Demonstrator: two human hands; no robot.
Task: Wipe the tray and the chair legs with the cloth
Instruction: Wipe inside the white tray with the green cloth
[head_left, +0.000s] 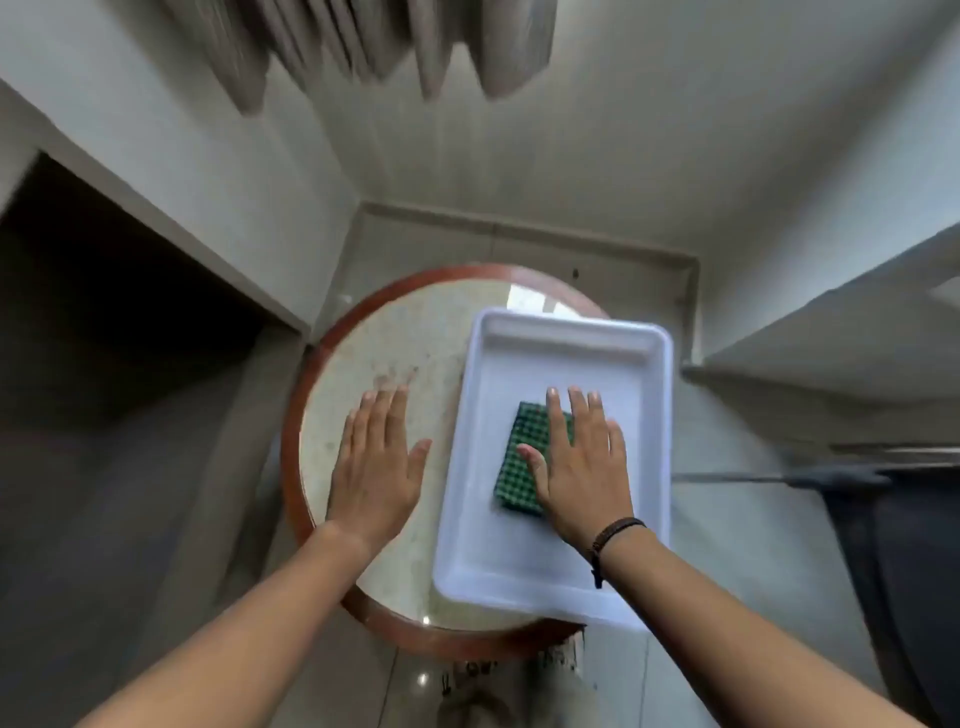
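A white rectangular tray (561, 343) lies on the right half of a small round table (395, 332) with a pale stone top and a red-brown rim. Inside the tray sits a folded green checked cloth (522, 447). My right hand (582, 467) lies flat on the cloth with fingers spread, covering its right part. My left hand (376, 467) rests flat on the table top just left of the tray, fingers apart, holding nothing. The tray's near right corner juts past the table rim. No chair legs can be made out.
The table stands in a tiled corner between pale walls. A dark opening (104, 312) lies to the left. A dark piece of furniture with a thin bar (831, 475) stands at the right, under a pale ledge (831, 338). Curtain folds (389, 41) hang at the top.
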